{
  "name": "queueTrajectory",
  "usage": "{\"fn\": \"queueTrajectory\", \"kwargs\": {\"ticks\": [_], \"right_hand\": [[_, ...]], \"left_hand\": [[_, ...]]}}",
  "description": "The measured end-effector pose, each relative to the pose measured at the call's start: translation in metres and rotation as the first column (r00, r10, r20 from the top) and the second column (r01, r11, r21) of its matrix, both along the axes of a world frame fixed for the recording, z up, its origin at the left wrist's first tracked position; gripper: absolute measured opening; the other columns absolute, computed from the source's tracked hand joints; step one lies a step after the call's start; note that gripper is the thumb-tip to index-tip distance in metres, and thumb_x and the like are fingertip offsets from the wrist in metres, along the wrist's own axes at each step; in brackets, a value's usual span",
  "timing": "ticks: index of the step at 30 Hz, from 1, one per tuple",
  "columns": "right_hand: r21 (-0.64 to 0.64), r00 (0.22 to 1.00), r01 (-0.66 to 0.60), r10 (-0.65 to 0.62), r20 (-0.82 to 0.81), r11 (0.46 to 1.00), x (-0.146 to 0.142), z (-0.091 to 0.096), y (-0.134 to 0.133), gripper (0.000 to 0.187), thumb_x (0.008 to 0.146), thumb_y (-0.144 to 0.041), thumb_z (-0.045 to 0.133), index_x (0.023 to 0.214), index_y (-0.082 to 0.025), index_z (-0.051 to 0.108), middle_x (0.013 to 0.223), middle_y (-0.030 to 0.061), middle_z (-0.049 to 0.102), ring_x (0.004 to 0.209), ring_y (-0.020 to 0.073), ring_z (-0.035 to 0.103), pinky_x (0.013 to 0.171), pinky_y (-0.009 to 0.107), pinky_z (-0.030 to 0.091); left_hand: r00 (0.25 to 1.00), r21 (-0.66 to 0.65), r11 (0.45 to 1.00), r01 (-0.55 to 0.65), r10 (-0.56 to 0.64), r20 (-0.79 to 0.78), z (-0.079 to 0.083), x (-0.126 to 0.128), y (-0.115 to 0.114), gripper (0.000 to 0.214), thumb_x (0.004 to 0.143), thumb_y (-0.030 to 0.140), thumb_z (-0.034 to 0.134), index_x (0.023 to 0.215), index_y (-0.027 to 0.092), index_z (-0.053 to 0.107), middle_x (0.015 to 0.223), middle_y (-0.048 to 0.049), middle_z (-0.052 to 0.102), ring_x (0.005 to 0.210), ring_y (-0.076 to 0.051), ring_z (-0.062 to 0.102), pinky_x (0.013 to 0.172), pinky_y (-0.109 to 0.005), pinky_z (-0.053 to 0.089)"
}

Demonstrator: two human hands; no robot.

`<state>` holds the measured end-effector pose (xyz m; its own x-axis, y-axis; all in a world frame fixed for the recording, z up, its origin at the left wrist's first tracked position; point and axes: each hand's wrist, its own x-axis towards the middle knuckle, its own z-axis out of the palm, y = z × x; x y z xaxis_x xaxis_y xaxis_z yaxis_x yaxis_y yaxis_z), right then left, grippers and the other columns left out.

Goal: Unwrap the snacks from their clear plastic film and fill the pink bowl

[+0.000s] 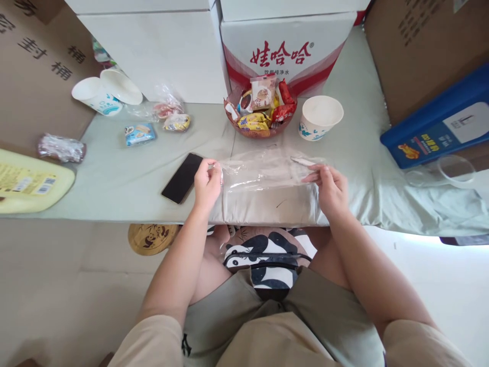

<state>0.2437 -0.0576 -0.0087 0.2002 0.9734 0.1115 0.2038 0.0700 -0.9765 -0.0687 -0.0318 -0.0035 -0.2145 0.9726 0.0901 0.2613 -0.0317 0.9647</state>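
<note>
A clear plastic bag [260,171] is stretched flat between my two hands, just over the cloth near the table's front edge. My left hand [208,184] pinches its left end, fingers closed. At the other end, my right hand [330,187] grips the plastic between thumb and fingers. A narrow white strip [302,161] shows at the right fingertips; whether it belongs to the bag I cannot tell. Beside my left hand lies a black phone [182,178]. Behind the bag stands a red see-through bowl [263,133] heaped with wrapped snacks, with a paper cup [320,118] to its right.
At the left are tipped paper cups [97,97], a blue snack packet [139,134], a yellow wrapped snack [177,122] and a pale yellow jug [34,183]. White boxes [153,56] line the back. A blue container [439,117] and clear plastic cup [454,171] are at the right.
</note>
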Motion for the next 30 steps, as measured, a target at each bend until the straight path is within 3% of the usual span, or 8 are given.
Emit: {"fn": "queueTrajectory", "kwargs": {"ticks": [4, 7, 11, 14, 21, 25, 28, 30], "right_hand": [[0.026, 0.997, 0.055, -0.054, -0.054, 0.998, -0.003, -0.001, 0.001, 0.047, 0.093, -0.066, 0.054, 0.094, -0.023, 0.073, 0.079, 0.0047, 0.077, 0.079, 0.0205, 0.073, 0.082, 0.038, 0.057], [0.057, 0.997, 0.065, -0.062, -0.050, 0.996, -0.008, 0.003, 0.002, 0.046, 0.093, -0.066, 0.055, 0.092, -0.023, 0.072, 0.069, 0.0022, 0.073, 0.076, 0.0199, 0.074, 0.084, 0.037, 0.057], [-0.014, 0.996, 0.058, -0.059, -0.066, 0.998, -0.014, 0.011, 0.000, 0.053, 0.092, -0.072, 0.052, 0.094, -0.022, 0.069, 0.053, -0.0032, 0.060, 0.043, 0.0136, 0.056, 0.048, 0.028, 0.046], [-0.070, 0.995, 0.097, -0.095, 0.040, 0.993, -0.015, 0.014, 0.001, 0.052, 0.091, -0.070, 0.051, 0.094, -0.021, 0.068, 0.052, -0.0037, 0.058, 0.036, 0.0112, 0.045, 0.040, 0.027, 0.035], [-0.208, 0.894, 0.158, -0.050, 0.446, 0.965, -0.005, 0.014, -0.002, 0.030, 0.090, -0.041, 0.051, 0.100, -0.020, 0.070, 0.057, -0.0016, 0.063, 0.049, 0.0155, 0.055, 0.059, 0.030, 0.044], [-0.281, 0.797, 0.177, 0.031, 0.604, 0.943, 0.005, 0.013, -0.010, 0.029, 0.087, -0.039, 0.051, 0.101, -0.022, 0.070, 0.061, 0.0008, 0.066, 0.060, 0.0201, 0.062, 0.068, 0.034, 0.044], [-0.304, 0.722, 0.179, 0.085, 0.687, 0.936, 0.010, 0.010, -0.012, 0.037, 0.083, -0.043, 0.057, 0.113, -0.024, 0.067, 0.078, 0.0039, 0.071, 0.071, 0.0235, 0.063, 0.072, 0.037, 0.046], [-0.265, 0.682, 0.164, 0.085, 0.727, 0.950, 0.011, 0.008, -0.013, 0.045, 0.082, -0.045, 0.059, 0.122, -0.024, 0.064, 0.092, 0.0071, 0.071, 0.079, 0.0262, 0.063, 0.074, 0.041, 0.048]], "left_hand": [[0.998, -0.062, 0.997, -0.049, 0.045, -0.053, -0.006, -0.003, 0.003, 0.020, 0.091, 0.043, 0.061, 0.089, 0.024, 0.055, 0.050, 0.0073, 0.051, 0.042, -0.011, 0.048, 0.046, -0.022, 0.037], [0.997, -0.029, 0.997, -0.071, 0.072, 0.030, -0.007, 0.000, 0.005, 0.020, 0.090, 0.042, 0.061, 0.087, 0.024, 0.054, 0.050, 0.0083, 0.047, 0.043, -0.011, 0.050, 0.048, -0.023, 0.041], [0.991, -0.037, 0.998, -0.047, 0.051, 0.120, -0.007, 0.004, 0.007, 0.022, 0.091, 0.044, 0.060, 0.086, 0.024, 0.052, 0.050, 0.0087, 0.045, 0.040, -0.010, 0.044, 0.043, -0.022, 0.034], [0.998, -0.079, 0.995, -0.055, 0.052, -0.032, -0.008, 0.002, 0.007, 0.017, 0.089, 0.038, 0.060, 0.085, 0.023, 0.056, 0.051, 0.0071, 0.049, 0.043, -0.010, 0.046, 0.046, -0.022, 0.034], [0.876, -0.235, 0.966, -0.105, -0.022, -0.482, 0.005, -0.004, -0.001, 0.023, 0.087, 0.036, 0.056, 0.089, 0.018, 0.070, 0.059, -0.0007, 0.064, 0.061, -0.017, 0.062, 0.063, -0.027, 0.045], [0.813, -0.280, 0.957, -0.081, -0.099, -0.574, 0.011, -0.008, -0.004, 0.022, 0.083, 0.038, 0.063, 0.086, 0.018, 0.072, 0.066, -0.0032, 0.068, 0.065, -0.018, 0.062, 0.068, -0.030, 0.044], [0.784, -0.326, 0.943, -0.066, -0.153, -0.601, 0.014, -0.009, -0.006, 0.016, 0.081, 0.035, 0.066, 0.082, 0.020, 0.070, 0.069, -0.0032, 0.068, 0.068, -0.019, 0.062, 0.071, -0.032, 0.045], [0.768, -0.333, 0.941, -0.052, -0.175, -0.616, 0.015, -0.008, -0.008, 0.016, 0.080, 0.032, 0.067, 0.091, 0.021, 0.070, 0.077, -0.0039, 0.070, 0.073, -0.020, 0.064, 0.074, -0.034, 0.046]]}}
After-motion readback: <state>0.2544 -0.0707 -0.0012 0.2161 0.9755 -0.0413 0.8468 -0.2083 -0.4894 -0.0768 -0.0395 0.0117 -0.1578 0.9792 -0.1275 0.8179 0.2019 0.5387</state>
